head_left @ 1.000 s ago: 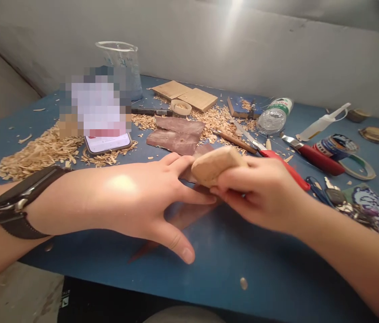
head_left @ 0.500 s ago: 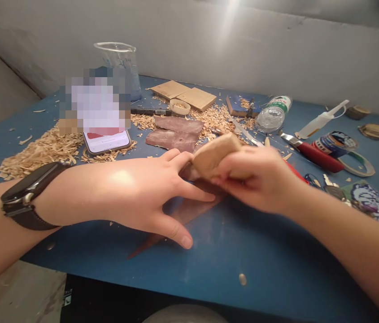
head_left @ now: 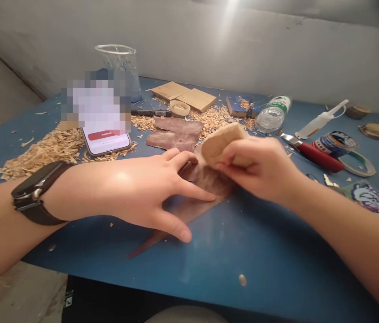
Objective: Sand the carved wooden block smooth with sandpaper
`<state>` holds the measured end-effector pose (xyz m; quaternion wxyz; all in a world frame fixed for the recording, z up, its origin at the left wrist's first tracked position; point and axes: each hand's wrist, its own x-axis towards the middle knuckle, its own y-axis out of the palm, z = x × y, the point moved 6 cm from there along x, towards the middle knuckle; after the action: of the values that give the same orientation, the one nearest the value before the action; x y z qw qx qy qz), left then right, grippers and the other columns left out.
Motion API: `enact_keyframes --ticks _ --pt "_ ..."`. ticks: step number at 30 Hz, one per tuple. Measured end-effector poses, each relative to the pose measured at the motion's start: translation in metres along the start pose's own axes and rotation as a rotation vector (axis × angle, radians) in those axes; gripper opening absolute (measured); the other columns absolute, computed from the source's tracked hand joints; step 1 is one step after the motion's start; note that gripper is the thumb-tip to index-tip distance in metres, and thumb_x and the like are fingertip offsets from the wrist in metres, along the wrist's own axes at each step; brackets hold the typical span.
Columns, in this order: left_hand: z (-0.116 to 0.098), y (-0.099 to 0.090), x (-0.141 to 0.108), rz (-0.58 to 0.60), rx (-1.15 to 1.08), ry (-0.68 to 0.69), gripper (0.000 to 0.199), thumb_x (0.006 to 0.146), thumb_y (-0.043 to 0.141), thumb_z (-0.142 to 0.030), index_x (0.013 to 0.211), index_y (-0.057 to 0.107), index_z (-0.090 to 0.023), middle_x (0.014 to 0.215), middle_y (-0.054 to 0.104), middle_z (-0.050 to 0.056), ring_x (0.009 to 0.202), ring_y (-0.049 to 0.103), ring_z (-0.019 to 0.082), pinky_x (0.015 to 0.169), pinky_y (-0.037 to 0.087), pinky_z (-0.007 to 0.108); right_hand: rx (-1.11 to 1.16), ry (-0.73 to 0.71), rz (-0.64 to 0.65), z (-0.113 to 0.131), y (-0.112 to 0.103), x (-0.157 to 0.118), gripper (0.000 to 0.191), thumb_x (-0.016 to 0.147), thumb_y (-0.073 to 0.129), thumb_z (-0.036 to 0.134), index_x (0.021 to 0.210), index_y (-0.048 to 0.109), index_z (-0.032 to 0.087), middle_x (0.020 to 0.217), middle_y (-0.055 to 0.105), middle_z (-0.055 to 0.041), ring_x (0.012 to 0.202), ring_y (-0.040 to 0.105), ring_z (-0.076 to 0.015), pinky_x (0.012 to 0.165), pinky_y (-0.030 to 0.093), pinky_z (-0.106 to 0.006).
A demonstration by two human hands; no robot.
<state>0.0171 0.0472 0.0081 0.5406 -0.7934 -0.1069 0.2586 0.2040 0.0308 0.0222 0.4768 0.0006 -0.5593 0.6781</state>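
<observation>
A pale wood block (head_left: 221,143) is gripped in the right hand (head_left: 259,168) and pressed on a brown sandpaper sheet (head_left: 192,197) lying on the blue table (head_left: 259,251). The left hand (head_left: 142,188), fingers spread flat, pins that sheet down. Behind lie wood shavings (head_left: 41,150), a phone (head_left: 106,141) with unreadable screen text, and a bottle (head_left: 273,114) whose green label is too blurred to read

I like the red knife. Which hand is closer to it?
Right. The right hand holds the wooden block just beside the red-handled knife; the left hand lies farther away, on the sandpaper.
</observation>
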Motion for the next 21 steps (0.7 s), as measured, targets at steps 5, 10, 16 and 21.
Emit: enact_keyframes --ticks 5,10,16,21 --pt "-0.001 0.001 0.001 -0.006 0.012 0.006 0.077 0.088 0.074 -0.086 0.159 0.057 -0.063 0.157 0.054 0.008 0.137 0.058 0.042 0.106 0.058 0.051 0.054 -0.039 0.081 0.004 0.003 -0.002 0.018 0.095 0.066 0.011 0.082 0.068 0.023 0.084 0.074 -0.001 0.071 0.064 -0.0146 0.062 0.043 -0.026" --pt "-0.001 0.002 -0.001 -0.007 -0.008 -0.026 0.078 0.087 0.076 -0.086 0.159 0.055 -0.065 0.164 0.05 0.007 0.133 0.062 0.042 0.104 0.06 0.052 -0.082 0.019 0.028 -0.002 -0.004 -0.005 0.018 0.09 0.069 0.008 0.079 0.067 0.022 0.075 0.066 0.001 0.065 0.056 -0.0132 0.06 0.04 -0.026" --pt "-0.003 0.001 -0.002 -0.025 -0.002 -0.024 0.078 0.087 0.074 -0.087 0.159 0.054 -0.067 0.163 0.052 0.005 0.135 0.061 0.043 0.102 0.06 0.052 -0.034 0.033 0.035 0.004 -0.007 -0.006 0.02 0.088 0.072 0.008 0.077 0.063 0.022 0.072 0.063 0.0033 0.063 0.053 -0.0108 0.058 0.038 -0.023" --pt "-0.002 0.003 -0.002 -0.011 0.02 -0.019 0.077 0.09 0.072 -0.086 0.162 0.05 -0.067 0.167 0.046 0.006 0.137 0.059 0.043 0.1 0.06 0.051 -0.025 0.076 0.06 0.006 -0.01 -0.008 0.023 0.09 0.072 0.01 0.075 0.061 0.023 0.069 0.061 0.0032 0.06 0.051 -0.0117 0.056 0.038 -0.025"
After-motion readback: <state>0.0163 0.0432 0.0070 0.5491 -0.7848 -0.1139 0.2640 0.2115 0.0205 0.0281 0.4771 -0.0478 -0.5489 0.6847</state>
